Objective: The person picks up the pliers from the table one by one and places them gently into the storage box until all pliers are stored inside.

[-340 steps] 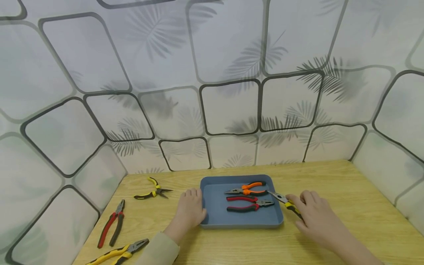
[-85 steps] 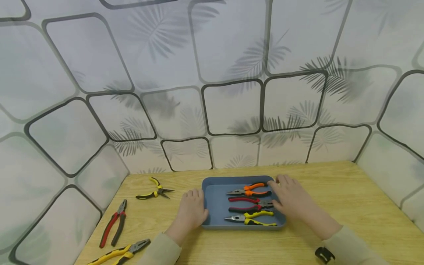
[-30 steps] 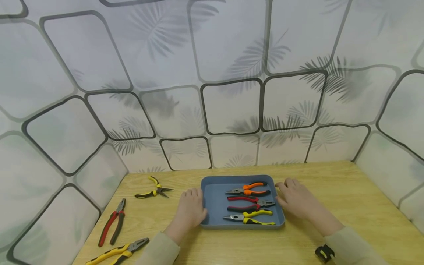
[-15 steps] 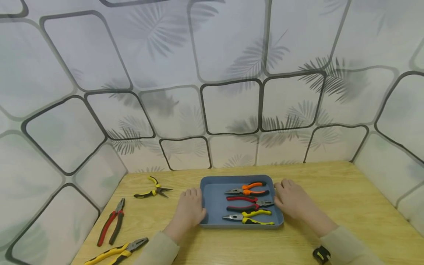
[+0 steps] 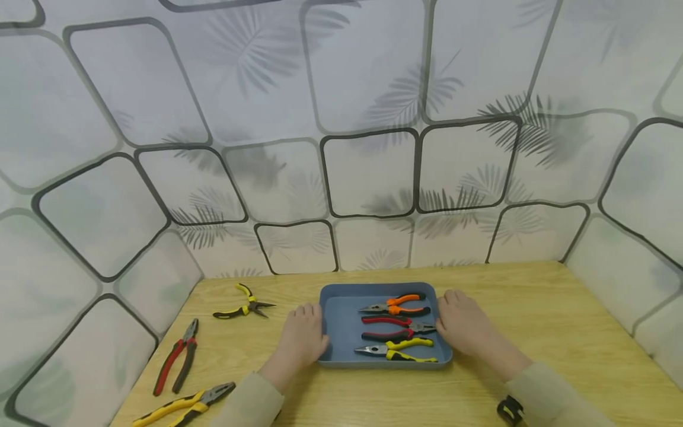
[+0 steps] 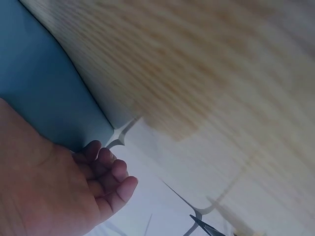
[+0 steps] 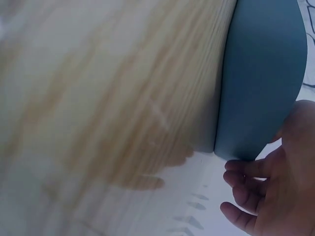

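A blue-grey tray lies on the wooden table between both hands. My left hand holds its left side, the thumb at the rim and the fingers outside. On the tray's right side my right hand grips the rim, thumb over the edge and fingers curled outside. Both wrist views show the hands against the tray's outer wall. Inside the tray lie orange-and-black needle-nose pliers at the back, red-and-black combination pliers in the middle, and yellow-and-black needle-nose pliers in front.
Left of the tray lie small yellow-and-black pliers, red-and-black pliers and larger yellow-and-black pliers near the left sleeve. A patterned wall covering rises behind the table.
Earlier the right hand held the yellow-and-black needle-nose pliers; these now lie in the tray. That hand has since closed in on the tray's right rim. The left hand stays at the left rim.
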### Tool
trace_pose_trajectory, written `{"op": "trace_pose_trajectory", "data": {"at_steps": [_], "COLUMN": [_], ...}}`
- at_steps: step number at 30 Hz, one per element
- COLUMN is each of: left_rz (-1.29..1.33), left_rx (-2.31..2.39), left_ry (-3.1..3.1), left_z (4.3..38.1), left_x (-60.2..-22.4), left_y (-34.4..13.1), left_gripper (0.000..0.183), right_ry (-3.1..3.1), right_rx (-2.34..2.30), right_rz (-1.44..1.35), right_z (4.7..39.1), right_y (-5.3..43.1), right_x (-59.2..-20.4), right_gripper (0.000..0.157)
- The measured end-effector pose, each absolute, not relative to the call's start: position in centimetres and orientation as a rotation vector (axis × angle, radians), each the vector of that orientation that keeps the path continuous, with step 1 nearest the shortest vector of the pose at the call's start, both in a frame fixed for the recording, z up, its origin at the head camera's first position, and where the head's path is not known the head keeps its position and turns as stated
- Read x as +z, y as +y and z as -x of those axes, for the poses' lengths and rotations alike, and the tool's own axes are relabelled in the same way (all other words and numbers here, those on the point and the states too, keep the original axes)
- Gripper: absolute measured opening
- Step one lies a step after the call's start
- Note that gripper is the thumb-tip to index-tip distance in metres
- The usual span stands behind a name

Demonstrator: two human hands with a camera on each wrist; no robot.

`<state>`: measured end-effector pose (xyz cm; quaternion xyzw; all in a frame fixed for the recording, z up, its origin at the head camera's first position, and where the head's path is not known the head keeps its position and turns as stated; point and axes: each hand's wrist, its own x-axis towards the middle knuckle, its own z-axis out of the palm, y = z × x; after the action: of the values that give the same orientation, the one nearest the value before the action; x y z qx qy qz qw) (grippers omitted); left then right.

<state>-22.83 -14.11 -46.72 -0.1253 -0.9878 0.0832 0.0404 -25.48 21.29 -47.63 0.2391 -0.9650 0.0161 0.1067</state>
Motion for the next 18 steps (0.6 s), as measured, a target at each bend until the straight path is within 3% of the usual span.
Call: {"op": "trace_pose_trajectory", "data": {"at_steps": [18], "left_rz": [0.42], "left_rx": [0.215], "left_ry": [-3.032], "left_z": [22.75], "left_x": [-46.96], "left_y": [-14.45], "left_gripper": [0.05], "right_ry": [-2.786], "right_rx": [0.003], "right_rz": [-0.679], "right_z": [25.38], "right_y": [20.63], "right_x": [-47.75], "right_gripper": [0.022]}}
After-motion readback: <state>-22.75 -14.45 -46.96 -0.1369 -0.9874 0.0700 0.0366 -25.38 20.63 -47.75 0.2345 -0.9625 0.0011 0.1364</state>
